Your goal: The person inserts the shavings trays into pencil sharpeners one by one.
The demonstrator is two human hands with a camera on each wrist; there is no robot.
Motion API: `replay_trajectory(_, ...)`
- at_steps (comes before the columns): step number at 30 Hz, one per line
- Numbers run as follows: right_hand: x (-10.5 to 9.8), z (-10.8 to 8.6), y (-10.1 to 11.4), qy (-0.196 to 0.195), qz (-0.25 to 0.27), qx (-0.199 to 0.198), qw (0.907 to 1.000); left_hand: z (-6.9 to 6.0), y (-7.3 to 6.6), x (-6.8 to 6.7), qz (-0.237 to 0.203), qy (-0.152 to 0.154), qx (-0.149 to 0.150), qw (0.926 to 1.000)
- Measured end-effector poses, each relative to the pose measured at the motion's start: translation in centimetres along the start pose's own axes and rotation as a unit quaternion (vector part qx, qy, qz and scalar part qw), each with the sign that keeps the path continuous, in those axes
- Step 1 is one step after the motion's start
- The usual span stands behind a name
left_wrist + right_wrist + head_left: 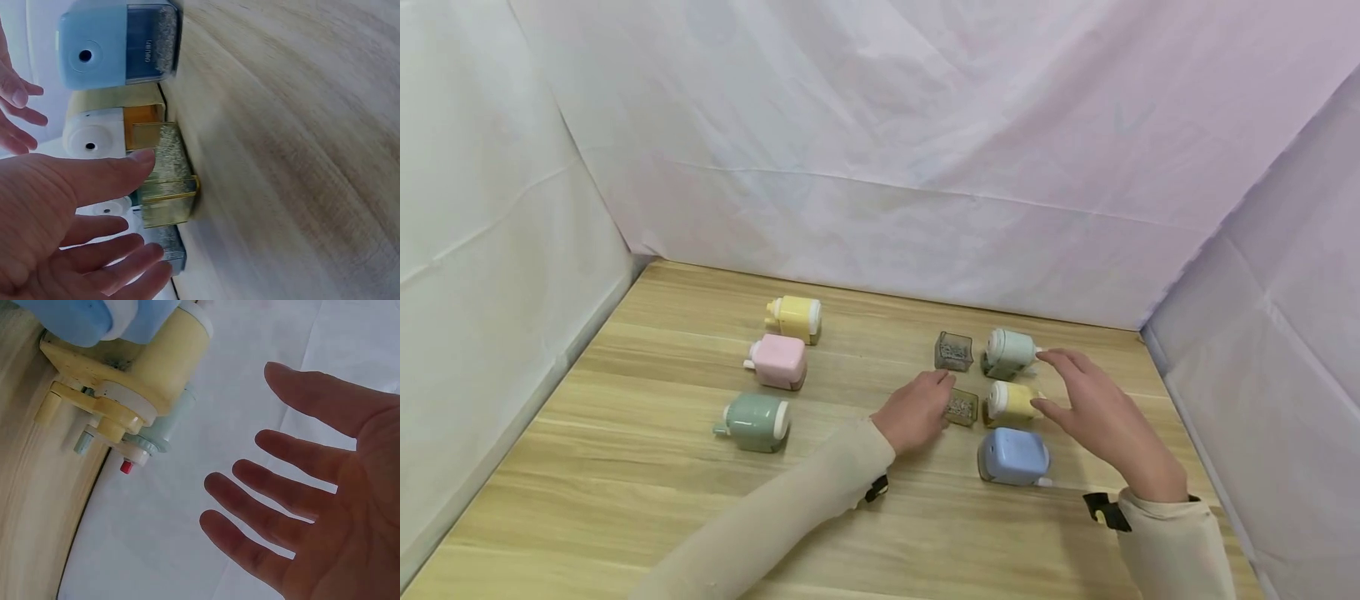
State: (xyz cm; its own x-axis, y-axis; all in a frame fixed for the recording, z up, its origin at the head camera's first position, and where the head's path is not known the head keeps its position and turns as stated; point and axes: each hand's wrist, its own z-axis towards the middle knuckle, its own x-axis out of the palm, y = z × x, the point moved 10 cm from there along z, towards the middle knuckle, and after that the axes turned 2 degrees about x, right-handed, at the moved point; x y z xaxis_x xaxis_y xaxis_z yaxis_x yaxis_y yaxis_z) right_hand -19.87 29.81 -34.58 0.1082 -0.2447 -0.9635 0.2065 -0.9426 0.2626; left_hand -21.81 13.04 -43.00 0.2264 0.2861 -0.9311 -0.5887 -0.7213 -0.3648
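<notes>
My left hand [916,414] is at the left end of a see-through amber shavings drawer [962,407]. In the left wrist view its thumb overlaps the drawer, which holds grey shavings, and its fingers are spread loosely beyond; whether skin touches plastic I cannot tell. Just right of the drawer stands a yellow pencil sharpener [1017,402] with a crank. My right hand [1101,412] hovers to the right of that sharpener and a pale green sharpener [1011,350]. Its fingers are spread with nothing between them in the right wrist view.
A smoky grey shavings drawer [953,353] lies behind the amber one. Nearer me is a blue sharpener [1017,457]. On the left stand a yellow sharpener [797,317], a pink sharpener [780,360] and a green sharpener [756,421]. White cloth [880,192] walls surround the wooden table [587,475].
</notes>
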Motion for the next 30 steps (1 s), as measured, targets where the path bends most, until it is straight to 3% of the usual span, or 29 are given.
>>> replay_trajectory(4, 0.4, 0.2, -0.2, 0.006, 0.000, 0.001, 1.0000, 0.4, 0.2, 0.5, -0.008, 0.002, 0.003, 1.0000)
replay_trajectory(9, 0.5, 0.3, -0.3, 0.005, -0.002, 0.003, 1.0000, 0.7, 0.5, 0.6, -0.046, -0.019, 0.008, 0.9987)
replay_trajectory(20, 0.5, 0.5, -0.7, 0.011, -0.002, 0.001, 0.9999, 1.1, 2.0, 1.0, -0.149, -0.019, -0.034, 0.9881)
replay_trajectory(30, 2.2, 1.1, -0.6, 0.049, 0.012, -0.013, 0.9986, 1.4, 2.2, 1.2, -0.153, -0.026, -0.037, 0.9872)
